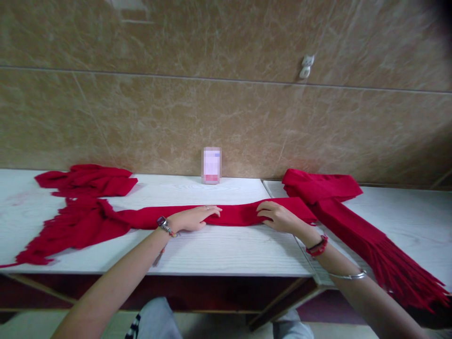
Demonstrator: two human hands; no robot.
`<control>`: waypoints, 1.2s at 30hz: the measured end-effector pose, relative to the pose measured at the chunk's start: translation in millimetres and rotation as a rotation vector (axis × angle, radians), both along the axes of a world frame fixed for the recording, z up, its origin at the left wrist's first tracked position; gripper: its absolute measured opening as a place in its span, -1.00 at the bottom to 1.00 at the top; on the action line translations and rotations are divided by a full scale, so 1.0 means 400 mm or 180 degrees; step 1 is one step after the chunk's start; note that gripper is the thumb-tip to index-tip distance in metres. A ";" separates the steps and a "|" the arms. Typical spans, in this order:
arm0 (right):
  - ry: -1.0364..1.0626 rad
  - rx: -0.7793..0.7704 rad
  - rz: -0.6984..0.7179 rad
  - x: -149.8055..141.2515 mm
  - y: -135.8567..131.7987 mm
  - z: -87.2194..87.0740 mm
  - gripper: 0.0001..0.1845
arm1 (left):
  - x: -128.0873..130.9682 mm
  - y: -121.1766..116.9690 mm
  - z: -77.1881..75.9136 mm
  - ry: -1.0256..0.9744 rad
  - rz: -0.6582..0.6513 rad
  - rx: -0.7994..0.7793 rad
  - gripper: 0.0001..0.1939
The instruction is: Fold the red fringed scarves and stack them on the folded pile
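A red scarf (236, 215) stretches across the table as a long narrow band, smooth in the middle and bunched toward its fringed left end. My left hand (192, 219) lies on the band with its fingers extended to the right. Farther right, my right hand (277, 215) rests on the same band, fingers apart and slightly bent, pressing on the cloth. Neither hand is closed around the fabric. Another red scarf (348, 221) lies at the right, folded over at the back, its long fringe hanging toward the front edge. It meets or overlaps the band's right end.
Crumpled red cloth (88, 180) lies at the back left. A phone (211, 165), its screen blurred, leans against the tiled wall (158, 117). The white tabletop (229, 254) has a seam right of the middle. A small white cat-shaped hook (306, 67) is on the wall.
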State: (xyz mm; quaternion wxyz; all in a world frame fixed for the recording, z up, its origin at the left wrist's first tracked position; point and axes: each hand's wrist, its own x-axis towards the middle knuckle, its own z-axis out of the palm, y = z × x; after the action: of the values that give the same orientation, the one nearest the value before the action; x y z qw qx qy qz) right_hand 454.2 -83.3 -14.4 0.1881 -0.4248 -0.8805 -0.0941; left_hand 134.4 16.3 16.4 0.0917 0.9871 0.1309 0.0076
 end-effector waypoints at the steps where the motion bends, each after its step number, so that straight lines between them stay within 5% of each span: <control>1: -0.0025 -0.0103 0.0061 -0.001 0.000 -0.001 -0.64 | 0.000 0.003 -0.006 0.0097 -0.0019 -0.0093 -0.40; 5: -0.0258 -0.0567 0.0213 0.000 0.008 -0.010 -0.40 | 0.000 0.017 -0.025 0.0462 0.0001 -0.0151 -0.44; 15: -0.0339 -0.0973 0.0050 -0.006 -0.002 0.019 -0.43 | -0.011 0.014 -0.042 0.0150 -0.0072 0.0035 -0.55; 22: -0.0313 -0.0547 -0.0021 -0.174 0.023 0.076 -0.64 | -0.025 0.025 -0.052 -0.0244 0.0244 -0.0033 -0.55; 27: -0.0490 -0.0425 -0.0148 -0.283 0.041 0.034 -0.69 | -0.054 0.039 -0.050 -0.0250 0.0181 0.0122 -0.52; 36: -0.0076 -0.0339 -0.0123 -0.229 0.040 -0.016 -0.69 | -0.042 0.024 -0.044 -0.0160 0.0073 0.0076 -0.55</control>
State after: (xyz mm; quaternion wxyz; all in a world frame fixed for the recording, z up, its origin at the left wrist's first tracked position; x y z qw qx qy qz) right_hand 362.4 -67.2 -20.9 0.1529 -0.4499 -0.8781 -0.0558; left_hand 117.5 25.7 -1.2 0.0830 0.9861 0.1398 0.0350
